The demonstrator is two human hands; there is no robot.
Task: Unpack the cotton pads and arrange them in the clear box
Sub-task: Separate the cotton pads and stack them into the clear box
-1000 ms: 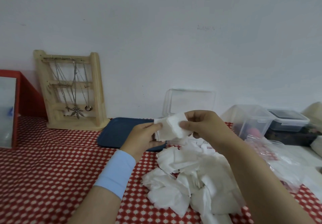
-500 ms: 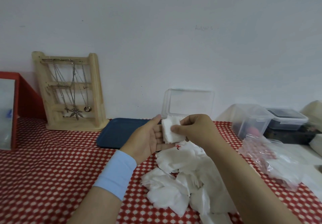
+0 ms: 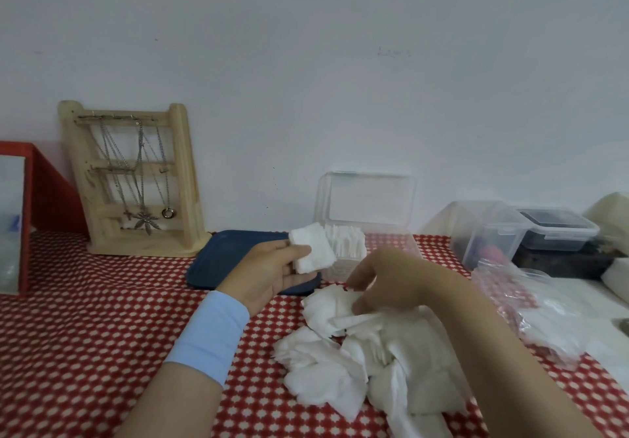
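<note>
From the head camera, your left hand point(image 3: 272, 267) is raised above the table point(image 3: 85, 335), which is covered by a red cloth with white dots. Its thumb and fingers grip a small stack of square white cotton pads point(image 3: 311, 252). A light blue cuff point(image 3: 211, 335) wraps that wrist.

Your right hand point(image 3: 384, 281) is lower and apart from the left. Its fingers are curled down onto the top of a loose heap of white cotton pads point(image 3: 340, 369) lying near the middle of the table toward the front edge. The fingertips point(image 3: 356, 308) touch the top pad, but you cannot tell whether they have a grip on it.

Just behind the held stack, by the table's back edge, stands the clear plastic box point(image 3: 391, 243) with its hinged lid point(image 3: 369, 199) upright against the wall. A row of white pads on edge point(image 3: 343, 242) fills its left end.

A dark blue flat tray point(image 3: 221, 260) lies left of the box, partly under your left hand. Further left along the back edge stands a pale wooden jewellery rack hung with chains point(image 3: 136, 179). A red-framed panel point(image 3: 41, 192) stands at the left edge.

Toward the right edge lies a crumpled clear plastic bag point(image 3: 531, 305). Behind it are a clear lidded tub point(image 3: 486, 230) and a darker lidded tub point(image 3: 558, 230).
</note>
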